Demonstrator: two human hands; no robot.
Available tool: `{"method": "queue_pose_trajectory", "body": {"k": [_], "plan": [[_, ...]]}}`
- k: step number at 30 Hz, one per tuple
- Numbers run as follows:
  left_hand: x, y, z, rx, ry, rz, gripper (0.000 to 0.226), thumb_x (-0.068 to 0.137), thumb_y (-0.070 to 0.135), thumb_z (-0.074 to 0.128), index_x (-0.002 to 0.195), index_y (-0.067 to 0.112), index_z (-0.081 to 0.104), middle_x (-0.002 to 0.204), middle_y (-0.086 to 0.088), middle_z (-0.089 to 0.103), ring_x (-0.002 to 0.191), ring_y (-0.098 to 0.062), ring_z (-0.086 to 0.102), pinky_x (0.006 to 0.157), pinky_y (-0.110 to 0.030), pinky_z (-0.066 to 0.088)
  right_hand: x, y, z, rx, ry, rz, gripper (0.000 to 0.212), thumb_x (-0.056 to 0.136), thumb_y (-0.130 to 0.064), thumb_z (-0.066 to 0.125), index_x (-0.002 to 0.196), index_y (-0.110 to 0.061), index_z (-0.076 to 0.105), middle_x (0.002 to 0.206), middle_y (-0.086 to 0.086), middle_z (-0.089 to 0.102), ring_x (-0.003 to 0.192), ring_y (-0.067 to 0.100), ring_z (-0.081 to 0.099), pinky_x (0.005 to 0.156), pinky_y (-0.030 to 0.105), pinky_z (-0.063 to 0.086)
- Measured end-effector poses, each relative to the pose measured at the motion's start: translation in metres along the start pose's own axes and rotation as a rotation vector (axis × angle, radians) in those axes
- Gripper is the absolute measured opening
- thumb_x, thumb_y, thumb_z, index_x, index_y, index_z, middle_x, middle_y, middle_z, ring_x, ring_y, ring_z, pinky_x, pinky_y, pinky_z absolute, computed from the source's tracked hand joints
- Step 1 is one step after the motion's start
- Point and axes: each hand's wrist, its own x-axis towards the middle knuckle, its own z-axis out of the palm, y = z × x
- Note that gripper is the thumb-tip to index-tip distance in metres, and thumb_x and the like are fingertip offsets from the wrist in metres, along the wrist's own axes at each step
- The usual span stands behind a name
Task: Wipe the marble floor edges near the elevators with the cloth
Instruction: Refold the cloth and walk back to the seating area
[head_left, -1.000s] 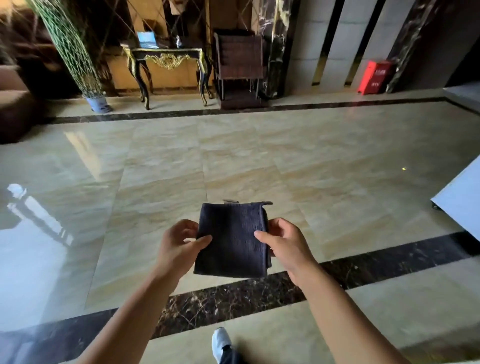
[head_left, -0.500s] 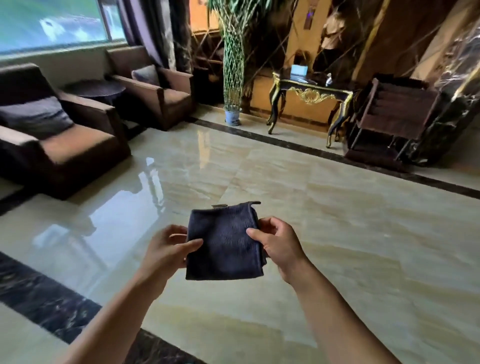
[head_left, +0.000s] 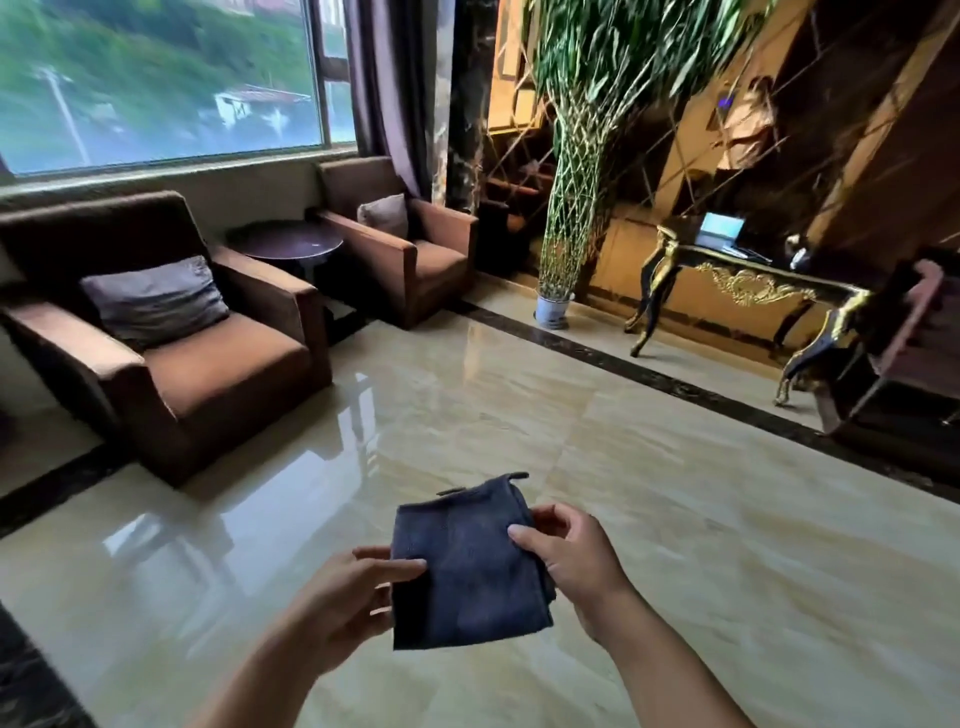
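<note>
A polished marble floor (head_left: 649, 509) in pale beige fills the lobby, with a dark marble border strip (head_left: 691, 389) running along its far side past an ornate gilt table (head_left: 748, 291) and a potted plant (head_left: 556, 306). Two brown armchairs (head_left: 171, 353) stand under a window on the left. No elevator is in view.

Both hands hold the cloth (head_left: 467, 566), a dark blue folded square, flat in the air in front of the body and well above the floor. The left hand (head_left: 343, 603) pinches its left edge, thumb on top and fingers curled beneath. The right hand (head_left: 571, 556) pinches the right edge the same way, thumb across the upper face. Each grip is closed lightly on the fabric, not bunching it.

The cloth is roughly square, so it has no strong long axis. It hangs between the two hands, neither clearly nearer. The nearest visible border strip lies ahead and to the right, well apart from the cloth. Wiping has probably not begun: the cloth would need to go down to the floor at an edge, and the right hand sits on the side toward that strip.
</note>
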Motion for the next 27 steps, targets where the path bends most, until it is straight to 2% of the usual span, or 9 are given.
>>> {"method": "queue_pose_trajectory", "body": {"k": [4, 7, 9, 12, 14, 18, 20, 23, 27], "plan": [[0.093, 0.061, -0.028, -0.021, -0.008, -0.029, 0.031, 0.077, -0.002, 0.075, 0.107, -0.001, 0.067, 0.085, -0.012, 0.072, 0.076, -0.023, 0.065, 0.072, -0.035, 0.049, 0.107, -0.023, 0.039, 0.022, -0.018, 0.018, 0.008, 0.081, -0.005, 0.073, 0.086, -0.006, 0.068, 0.079, 0.001, 0.071, 0.070, 0.015, 0.064, 0.054, 0.026, 0.046], [0.181, 0.108, -0.052, -0.032, -0.001, -0.070, 0.045, 0.076, -0.003, 0.075, 0.119, -0.007, 0.062, 0.093, -0.014, 0.071, 0.087, -0.027, 0.062, 0.084, -0.040, 0.045, 0.209, -0.037, 0.069, 0.027, -0.047, 0.015, 0.010, 0.080, -0.005, 0.074, 0.088, -0.005, 0.068, 0.082, 0.004, 0.072, 0.072, 0.016, 0.065, 0.057, 0.028, 0.049], [0.231, 0.142, -0.063, -0.061, 0.004, -0.077, 0.050, 0.074, -0.005, 0.076, 0.121, -0.009, 0.060, 0.098, -0.018, 0.068, 0.094, -0.029, 0.055, 0.087, -0.041, 0.040, 0.269, -0.052, 0.085, 0.029, -0.056, 0.014, 0.011, 0.079, -0.006, 0.075, 0.088, -0.005, 0.068, 0.081, 0.003, 0.072, 0.071, 0.015, 0.065, 0.053, 0.025, 0.047], [0.310, 0.195, -0.080, -0.091, -0.002, -0.098, 0.051, 0.068, -0.007, 0.078, 0.117, -0.004, 0.064, 0.101, -0.021, 0.062, 0.095, -0.030, 0.048, 0.081, -0.038, 0.038, 0.369, -0.075, 0.107, 0.025, -0.081, 0.029, 0.010, 0.079, -0.006, 0.075, 0.087, -0.006, 0.068, 0.079, 0.002, 0.072, 0.067, 0.014, 0.064, 0.047, 0.021, 0.043], [0.362, 0.239, -0.091, -0.136, 0.011, -0.095, 0.048, 0.069, -0.004, 0.078, 0.115, -0.006, 0.065, 0.100, -0.022, 0.064, 0.095, -0.031, 0.049, 0.077, -0.035, 0.038, 0.443, -0.098, 0.125, 0.028, -0.125, 0.028, 0.010, 0.078, -0.007, 0.075, 0.083, -0.007, 0.067, 0.078, 0.002, 0.071, 0.066, 0.014, 0.063, 0.045, 0.019, 0.041], [0.440, 0.316, -0.115, -0.148, 0.076, -0.037, 0.034, 0.073, 0.003, 0.078, 0.106, 0.005, 0.069, 0.096, -0.016, 0.068, 0.086, -0.028, 0.058, 0.072, -0.034, 0.047, 0.556, -0.143, 0.169, 0.017, -0.177, 0.049, 0.012, 0.080, -0.006, 0.074, 0.078, -0.012, 0.064, 0.075, 0.000, 0.068, 0.065, 0.013, 0.060, 0.049, 0.019, 0.043], [0.486, 0.355, -0.133, -0.183, 0.083, -0.060, 0.042, 0.067, 0.007, 0.077, 0.108, 0.002, 0.070, 0.098, -0.017, 0.070, 0.087, -0.030, 0.063, 0.074, -0.036, 0.050, 0.616, -0.157, 0.195, 0.006, -0.213, 0.075, 0.012, 0.080, -0.005, 0.073, 0.077, -0.011, 0.063, 0.075, 0.002, 0.067, 0.062, 0.013, 0.058, 0.048, 0.020, 0.042], [0.564, 0.409, -0.164, -0.233, 0.130, -0.091, 0.051, 0.068, 0.009, 0.076, 0.118, 0.001, 0.068, 0.100, -0.017, 0.069, 0.088, -0.030, 0.064, 0.067, -0.035, 0.055, 0.711, -0.171, 0.233, -0.009, -0.255, 0.120, 0.014, 0.081, -0.004, 0.072, 0.077, -0.012, 0.061, 0.075, 0.004, 0.065, 0.059, 0.014, 0.055, 0.044, 0.020, 0.038], [0.687, 0.477, -0.206, -0.279, 0.171, -0.121, 0.041, 0.072, 0.006, 0.075, 0.111, -0.002, 0.066, 0.090, -0.017, 0.067, 0.083, -0.030, 0.064, 0.063, -0.035, 0.056, 0.849, -0.193, 0.286, -0.058, -0.264, 0.129, 0.014, 0.082, -0.003, 0.071, 0.078, -0.010, 0.060, 0.076, 0.004, 0.064, 0.063, 0.014, 0.056, 0.047, 0.019, 0.039]]}}
